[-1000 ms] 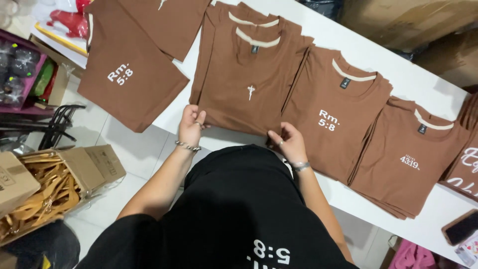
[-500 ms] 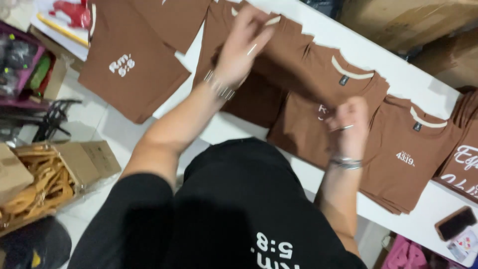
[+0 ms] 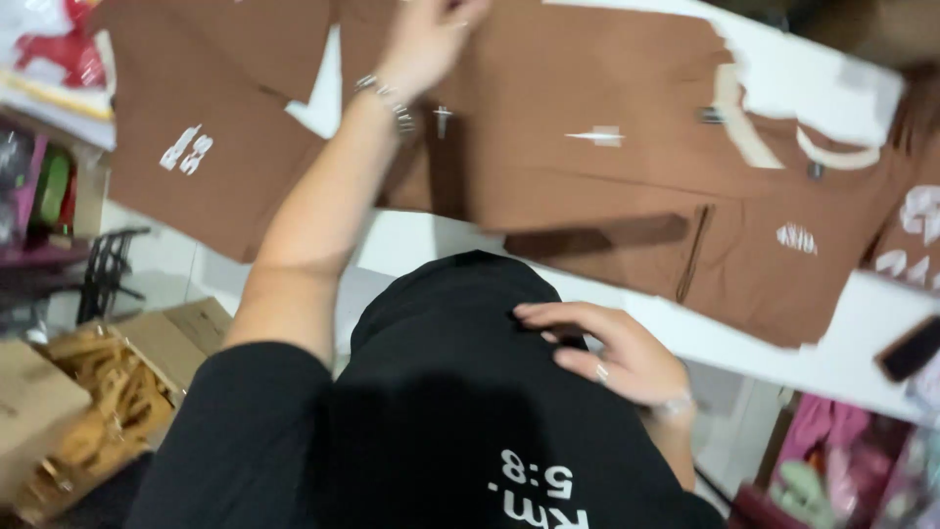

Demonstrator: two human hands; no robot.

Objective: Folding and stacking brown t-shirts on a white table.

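Fingers [image 3: 446, 20] of the left hand [image 3: 426, 44] are resting on a brown shirt [image 3: 548, 127]; grip indiscernible. Right hand [image 3: 612, 353] is lying loosely curled, holding nothing, on black fabric [image 3: 441, 392] beneath its fingers.

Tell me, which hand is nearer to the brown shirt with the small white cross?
The left hand: it rests on the brown shirt with the cross. The right hand is off the table, against the black shirt.

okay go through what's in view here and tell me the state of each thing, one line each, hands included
left hand: raised, gripping a brown shirt
right hand: resting on the person's black shirt, holding nothing
brown shirt: lifted off the stacks, blurred
brown shirt stacks: folded, lying on the white table
cardboard box: open, full of wooden hangers
phone: lying at the table edge, screen dark
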